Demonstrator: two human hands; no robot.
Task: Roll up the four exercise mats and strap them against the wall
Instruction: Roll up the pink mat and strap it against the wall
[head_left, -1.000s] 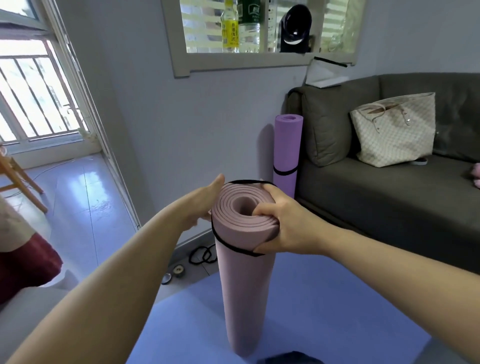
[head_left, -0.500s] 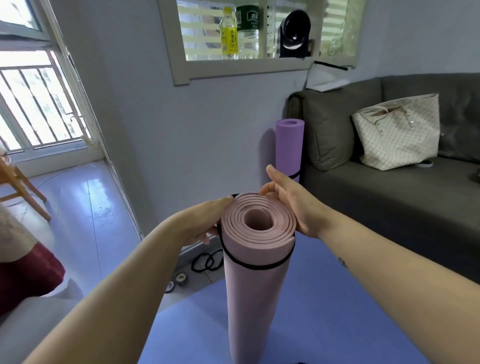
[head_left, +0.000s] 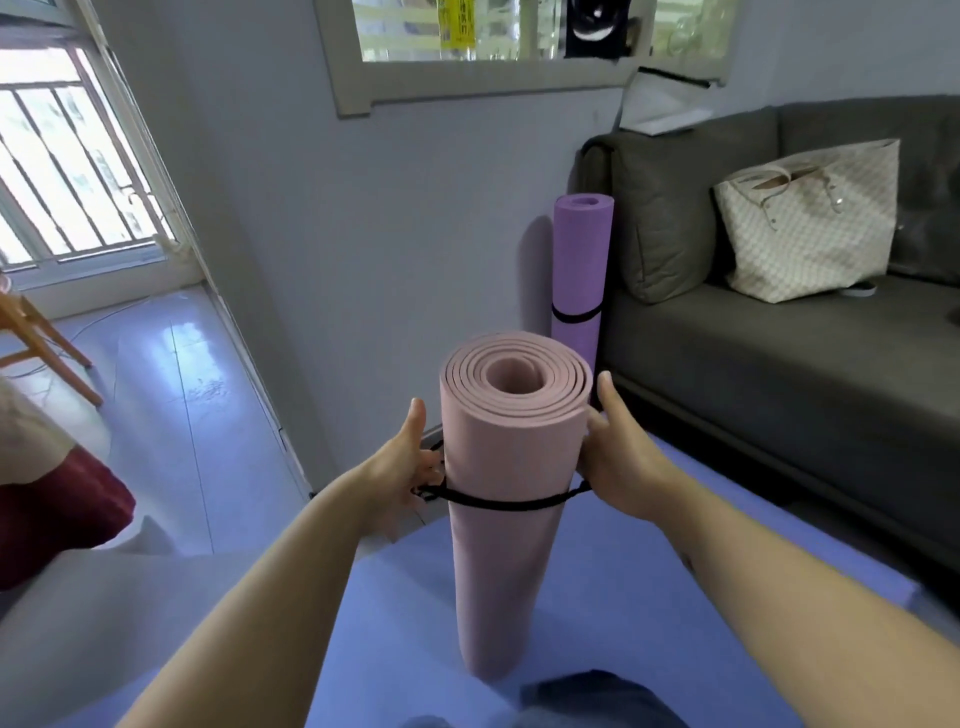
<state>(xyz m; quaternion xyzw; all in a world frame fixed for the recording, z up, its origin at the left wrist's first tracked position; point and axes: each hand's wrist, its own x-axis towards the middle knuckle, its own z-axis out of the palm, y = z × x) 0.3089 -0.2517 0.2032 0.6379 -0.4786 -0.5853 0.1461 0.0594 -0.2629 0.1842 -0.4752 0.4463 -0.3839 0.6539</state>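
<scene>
My left grip (head_left: 400, 467) pinches strap (head_left: 498, 503) round mat (head_left: 506, 467); right grip (head_left: 618, 467) part hidden behind mat, cannot tell. Uneven tug may tip mat.

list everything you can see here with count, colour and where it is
pink mat: 1, pink, rolled, upright on the blue mat
strap: 1, black, round the pink mat
purple mat: 1, purple, rolled, upright at the wall beside the sofa
second strap: 1, black, round the purple mat
blue mat: 1, blue, flat on the floor
sofa: 1, grey, right
bag: 1, beige, on the sofa
chair: 1, wooden, far left, only legs show
red cloth: 1, red, far left
left hand: 1, left of the pink mat, fingers pinch the strap
right hand: 1, against the pink mat's right side, fingers hidden
</scene>
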